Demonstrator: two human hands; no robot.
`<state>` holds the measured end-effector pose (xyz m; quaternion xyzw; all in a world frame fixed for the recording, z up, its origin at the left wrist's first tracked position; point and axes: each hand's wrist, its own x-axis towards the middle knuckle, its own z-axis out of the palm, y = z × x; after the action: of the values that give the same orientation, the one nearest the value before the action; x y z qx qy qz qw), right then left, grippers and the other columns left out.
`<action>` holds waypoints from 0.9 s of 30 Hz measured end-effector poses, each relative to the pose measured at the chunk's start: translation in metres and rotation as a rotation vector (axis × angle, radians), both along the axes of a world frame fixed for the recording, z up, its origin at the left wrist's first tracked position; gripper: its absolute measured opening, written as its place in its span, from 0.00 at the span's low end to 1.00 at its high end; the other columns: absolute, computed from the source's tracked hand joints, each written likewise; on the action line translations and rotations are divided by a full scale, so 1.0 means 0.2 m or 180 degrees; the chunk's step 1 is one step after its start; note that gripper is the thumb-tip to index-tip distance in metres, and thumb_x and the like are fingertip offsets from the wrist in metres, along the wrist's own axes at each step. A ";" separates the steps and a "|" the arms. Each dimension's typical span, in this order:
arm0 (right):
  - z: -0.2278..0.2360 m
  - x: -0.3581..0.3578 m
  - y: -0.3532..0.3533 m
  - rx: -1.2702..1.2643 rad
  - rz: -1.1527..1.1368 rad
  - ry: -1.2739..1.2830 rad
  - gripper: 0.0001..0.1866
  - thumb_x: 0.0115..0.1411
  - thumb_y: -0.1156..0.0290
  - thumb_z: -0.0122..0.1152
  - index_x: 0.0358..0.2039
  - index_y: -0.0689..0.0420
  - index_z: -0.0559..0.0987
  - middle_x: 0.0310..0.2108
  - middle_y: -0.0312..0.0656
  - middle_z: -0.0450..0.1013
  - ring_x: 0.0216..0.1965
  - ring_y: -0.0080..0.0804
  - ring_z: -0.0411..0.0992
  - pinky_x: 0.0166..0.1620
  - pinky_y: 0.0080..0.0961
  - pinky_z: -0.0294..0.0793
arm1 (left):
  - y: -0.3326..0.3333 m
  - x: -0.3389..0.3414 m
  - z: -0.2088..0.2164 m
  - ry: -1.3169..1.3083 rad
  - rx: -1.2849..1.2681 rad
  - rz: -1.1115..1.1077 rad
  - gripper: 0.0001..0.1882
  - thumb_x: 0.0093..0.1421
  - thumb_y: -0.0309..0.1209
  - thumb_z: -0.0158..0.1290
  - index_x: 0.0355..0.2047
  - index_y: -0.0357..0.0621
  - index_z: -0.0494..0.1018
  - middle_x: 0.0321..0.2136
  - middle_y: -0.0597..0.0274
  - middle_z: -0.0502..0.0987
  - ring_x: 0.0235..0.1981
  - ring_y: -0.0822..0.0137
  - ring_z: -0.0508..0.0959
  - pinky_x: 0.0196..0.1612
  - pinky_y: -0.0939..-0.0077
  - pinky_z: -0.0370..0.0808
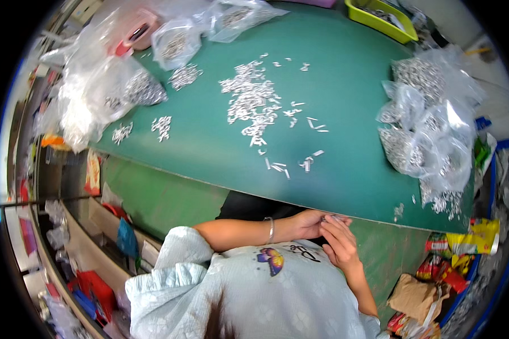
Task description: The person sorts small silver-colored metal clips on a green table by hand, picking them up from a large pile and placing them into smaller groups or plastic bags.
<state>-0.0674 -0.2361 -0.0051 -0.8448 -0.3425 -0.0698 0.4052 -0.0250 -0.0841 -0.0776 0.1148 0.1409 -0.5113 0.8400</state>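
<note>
At the near edge of the green table (198, 152), my two hands meet just in front of my body. My left hand (309, 224), with a bracelet on its wrist, is closed, its fingertips partly covered by the other hand. My right hand (339, 242) lies against it, fingers pressed together and bent inward. A hint of something small and silvery shows between the fingertips, too small to name. Beyond them, a loose pile of small silvery metal pieces (251, 99) spreads over the tabletop. A few narrow pieces (278, 168) lie apart from it, nearer to me.
Clear plastic bags of metal pieces (430, 124) crowd the table's right side. More bags (104, 93) and two small heaps (162, 128) are on the left. A yellow-green tray (382, 21) stands at the far right. Packets and a brown paper bag (417, 296) lie below right.
</note>
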 end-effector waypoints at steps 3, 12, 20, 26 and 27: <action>0.00 0.02 -0.03 0.0511 -0.0777 -0.0613 0.10 0.53 0.80 0.58 0.36 0.70 0.80 0.38 0.53 0.76 0.42 0.53 0.76 0.46 0.44 0.76 | 0.07 -0.03 0.06 -0.0304 0.0592 -0.0540 0.17 0.70 0.33 0.44 0.51 0.31 0.70 0.44 0.53 0.76 0.44 0.63 0.77 0.50 0.69 0.75; 0.01 0.22 -0.13 0.1748 -0.2822 -0.0006 0.13 0.62 0.83 0.51 0.46 0.68 0.76 0.44 0.47 0.72 0.41 0.30 0.72 0.47 0.25 0.71 | -0.05 0.46 0.91 -0.0965 0.1157 0.0137 0.18 0.71 0.32 0.39 0.48 0.29 0.73 0.42 0.50 0.77 0.45 0.62 0.77 0.51 0.70 0.74; 0.00 0.32 -0.10 0.1212 -0.3339 -0.0128 0.11 0.61 0.81 0.53 0.44 0.64 0.77 0.42 0.47 0.73 0.37 0.32 0.73 0.43 0.26 0.73 | -0.60 0.94 0.91 -0.4152 0.2066 0.0456 0.19 0.71 0.34 0.38 0.47 0.32 0.74 0.36 0.56 0.80 0.40 0.66 0.78 0.48 0.73 0.72; -0.02 0.34 -0.10 0.1013 -0.3479 -0.0245 0.09 0.61 0.82 0.54 0.42 0.65 0.79 0.40 0.47 0.75 0.38 0.34 0.74 0.43 0.28 0.74 | -0.50 0.90 0.89 -0.4925 0.1860 0.1026 0.16 0.70 0.31 0.40 0.47 0.34 0.73 0.31 0.61 0.81 0.35 0.70 0.77 0.43 0.73 0.73; -0.02 0.33 -0.09 0.1062 -0.3377 -0.0054 0.09 0.61 0.82 0.54 0.42 0.65 0.79 0.40 0.47 0.75 0.39 0.34 0.74 0.43 0.27 0.74 | -0.42 0.89 0.90 -0.4752 0.1605 0.1133 0.13 0.69 0.28 0.41 0.47 0.35 0.73 0.35 0.60 0.80 0.36 0.70 0.77 0.42 0.74 0.73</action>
<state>-0.0012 -0.2537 -0.0082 -0.8252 0.1423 -0.3243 0.4400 0.1521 -0.1681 0.1033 0.5879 -0.3300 -0.1112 0.7302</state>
